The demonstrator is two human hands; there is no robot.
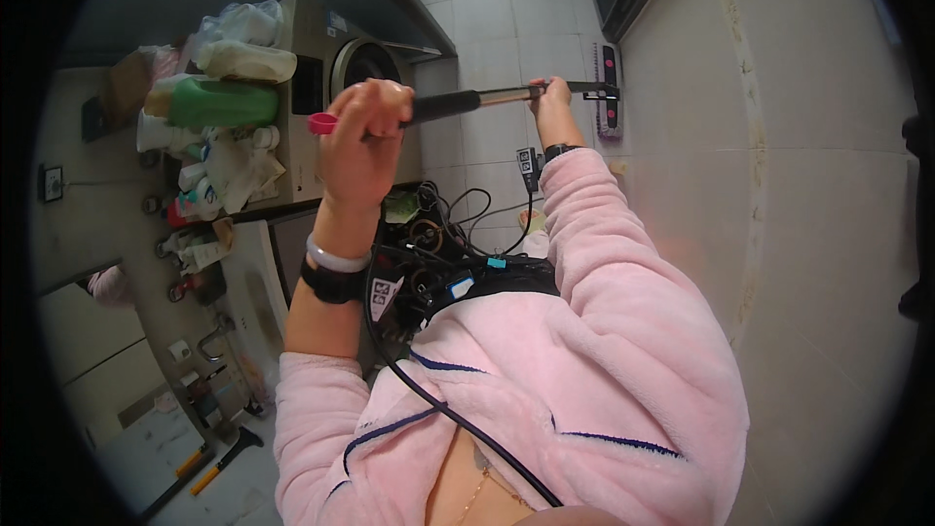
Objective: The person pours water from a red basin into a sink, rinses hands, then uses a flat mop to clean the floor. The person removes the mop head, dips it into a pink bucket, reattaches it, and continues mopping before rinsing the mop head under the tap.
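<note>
My left hand [369, 120] is wrapped around the black grip of a flat mop's handle [447, 108], near its top end. A pink hanging loop [321, 123] sticks out past that hand. Lower down, my right hand [551, 98] grips the same handle, past its metal tube section. The mop head [609, 91], a dark plate with pink dots and a purple-grey fringed pad, rests on the floor alongside the tiled wall.
A front-loading washing machine [310, 128] stands left, a green bottle [225, 103] and other containers on top. Below them is a sink with a faucet [213, 342]. Black cables [467, 223] hang before my waist. A tiled wall [679, 117] bounds the right side of the tiled floor [486, 62].
</note>
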